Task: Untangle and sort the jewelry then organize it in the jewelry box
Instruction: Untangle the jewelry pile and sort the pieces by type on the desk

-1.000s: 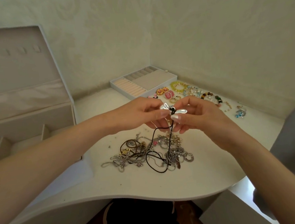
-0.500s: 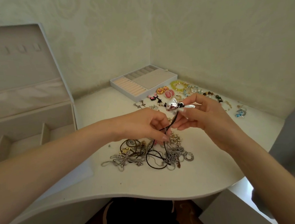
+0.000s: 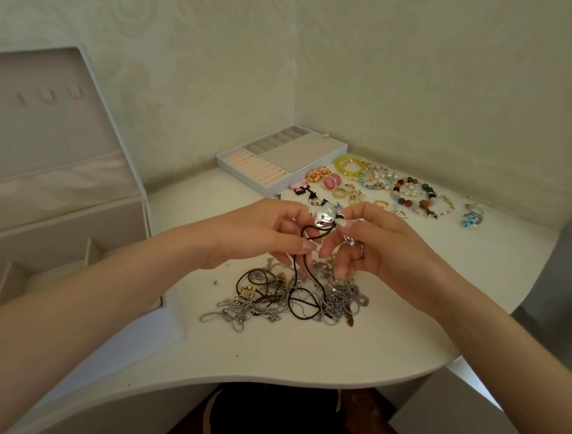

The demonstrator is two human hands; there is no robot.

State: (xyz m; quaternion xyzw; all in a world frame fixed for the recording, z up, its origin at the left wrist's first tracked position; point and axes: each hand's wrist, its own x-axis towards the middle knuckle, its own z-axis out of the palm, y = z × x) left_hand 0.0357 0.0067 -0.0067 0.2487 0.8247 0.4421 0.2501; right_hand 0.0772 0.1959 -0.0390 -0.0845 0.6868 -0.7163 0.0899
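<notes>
Both hands are just above the tangled pile [image 3: 277, 298]. The left hand [image 3: 255, 233] has a narrow grip pinching the black cord [image 3: 296, 267], and the right hand [image 3: 375, 244] pinches its silver pendant [image 3: 324, 218]. The cord's tail drops into the pile. The open jewelry box [image 3: 57, 241] sits left of the pile.

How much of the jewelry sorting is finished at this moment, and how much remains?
Done: bracelets and earrings lie sorted at the far right. In hand: the left hand pinches the black cord, the right hand its silver pendant; the cord runs down into the tangled pile. Left: untangling that pile, then placing everything into the jewelry box.
</notes>
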